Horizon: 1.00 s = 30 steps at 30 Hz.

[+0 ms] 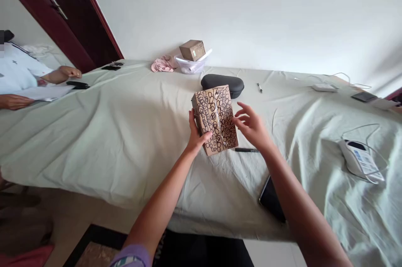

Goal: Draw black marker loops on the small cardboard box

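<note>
Brown cardboard covered in black marker loops — that is the box (216, 119) held up over the middle of the table (125, 133), which is draped in a pale green sheet. The left hand (197, 132) grasps the box at its lower left edge, thumb across the front face, fingers wrapped behind. The right hand (251, 127) is released, its fingers spread and loosely curled; the fingertips come just up to the box's right edge, and I cannot tell whether they touch it.

Just beneath the box, on the sheet, lies a black marker (246, 150) by the right wrist. Behind the box sits a dark oval case (223, 83), with a small pen (259, 88) off to its right. A dark phone (271, 200) rests at the table's near edge under the right forearm.

Farther back, near the wall, a smaller cardboard box (192, 50) sits in a white bag (190, 66) beside a pink cloth (162, 65). At the far left another person's hands (63, 73) rest on the table — one near a black device (77, 85), the other on papers (44, 92). A white device with cables (361, 160) lies at the right.
</note>
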Tool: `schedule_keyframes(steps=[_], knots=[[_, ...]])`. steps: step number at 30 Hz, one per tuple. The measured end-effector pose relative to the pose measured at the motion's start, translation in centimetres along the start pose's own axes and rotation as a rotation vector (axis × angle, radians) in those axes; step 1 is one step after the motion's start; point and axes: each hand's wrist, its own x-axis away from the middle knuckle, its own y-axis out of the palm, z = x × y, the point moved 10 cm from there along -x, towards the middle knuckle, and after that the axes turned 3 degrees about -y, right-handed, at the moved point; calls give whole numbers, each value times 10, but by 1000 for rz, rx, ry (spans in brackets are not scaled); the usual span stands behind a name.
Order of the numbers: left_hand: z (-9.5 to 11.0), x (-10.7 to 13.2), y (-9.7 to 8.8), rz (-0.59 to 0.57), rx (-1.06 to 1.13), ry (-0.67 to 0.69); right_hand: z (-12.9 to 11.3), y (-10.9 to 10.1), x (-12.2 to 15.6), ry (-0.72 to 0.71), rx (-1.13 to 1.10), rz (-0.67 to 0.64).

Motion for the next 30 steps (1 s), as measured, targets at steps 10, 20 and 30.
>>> schedule_keyframes(steps=[10, 20, 30], knots=[[-3, -2, -1, 16, 176, -112, 90, 37, 89, -28, 579, -453], [3, -4, -9, 48, 203, -76, 98, 21, 82, 106, 573, -279], [-4, -2, 3, -72, 188, -134, 92, 12, 83, 155, 578, -223]])
